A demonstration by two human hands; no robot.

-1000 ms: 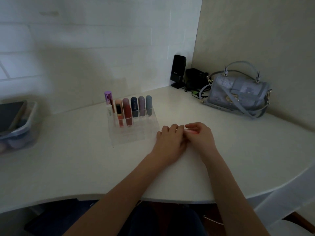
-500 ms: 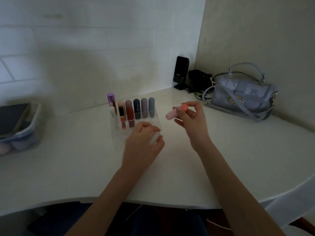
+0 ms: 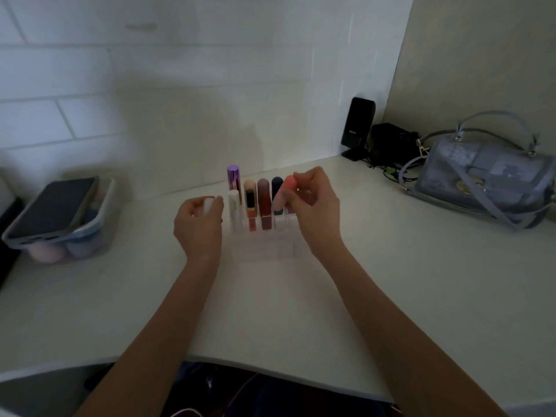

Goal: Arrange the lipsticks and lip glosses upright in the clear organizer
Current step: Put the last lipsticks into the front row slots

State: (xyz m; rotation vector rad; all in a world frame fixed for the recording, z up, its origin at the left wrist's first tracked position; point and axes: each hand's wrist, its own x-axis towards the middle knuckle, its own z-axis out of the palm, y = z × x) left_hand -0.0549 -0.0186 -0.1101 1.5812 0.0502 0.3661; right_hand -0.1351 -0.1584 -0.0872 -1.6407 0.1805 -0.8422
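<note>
The clear organizer (image 3: 264,248) stands mid-table with several tubes upright in its back rows: a purple-capped one (image 3: 233,177), a white one (image 3: 234,209), a peach gloss (image 3: 249,203), a dark red one (image 3: 264,203) and a navy one (image 3: 276,185). My right hand (image 3: 316,206) holds a pink lipstick (image 3: 284,194) tilted over the organizer's right side, hiding the tubes behind it. My left hand (image 3: 198,227) is closed around a small white tube (image 3: 208,206) just left of the organizer.
A clear bin (image 3: 90,233) with sponges and a phone (image 3: 54,207) on top sits at the left. A grey handbag (image 3: 487,182), a black speaker (image 3: 358,127) and cables occupy the back right corner. The table's front edge curves near me.
My right hand has carried the pink lipstick left to above the organizer. My left hand has moved with the white tube from the organizer's front to its left side.
</note>
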